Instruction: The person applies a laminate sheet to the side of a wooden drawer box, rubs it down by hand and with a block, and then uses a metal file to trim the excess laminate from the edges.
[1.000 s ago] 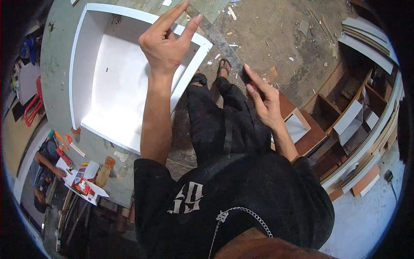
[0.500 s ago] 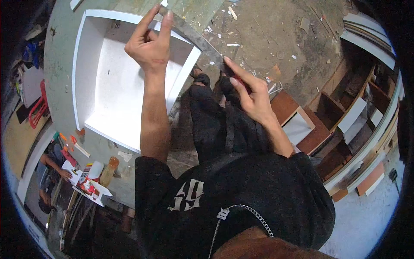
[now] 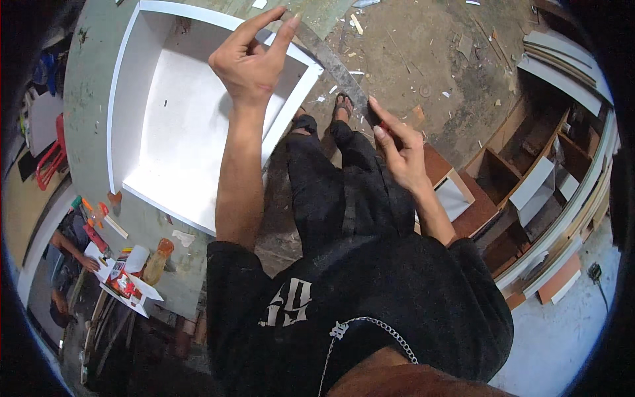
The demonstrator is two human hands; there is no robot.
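Observation:
A long, flat grey metal blade (image 3: 336,66) with a dark and red handle slants across the space ahead of me. My left hand (image 3: 248,69) pinches its far end between thumb and forefinger, the other fingers curled in. My right hand (image 3: 403,155) is closed round the handle, its forefinger stretched along the blade. Below and left of the blade lies an open white cabinet box (image 3: 178,126), its hollow side up. The blade passes over or beside its far right corner; I cannot tell if they touch. My left forearm hides part of the box.
The box rests on a greenish worktop (image 3: 89,132). Nearer are a plastic bottle (image 3: 159,261) and orange-handled tools (image 3: 102,210). Another person's hand (image 3: 89,263) is at the left. Brown shelving (image 3: 509,175) stands right. Scraps litter the floor (image 3: 423,66) by my feet.
Both hands and the blade have shifted to the right in the picture. The grip on the blade is unchanged, and more of my feet shows.

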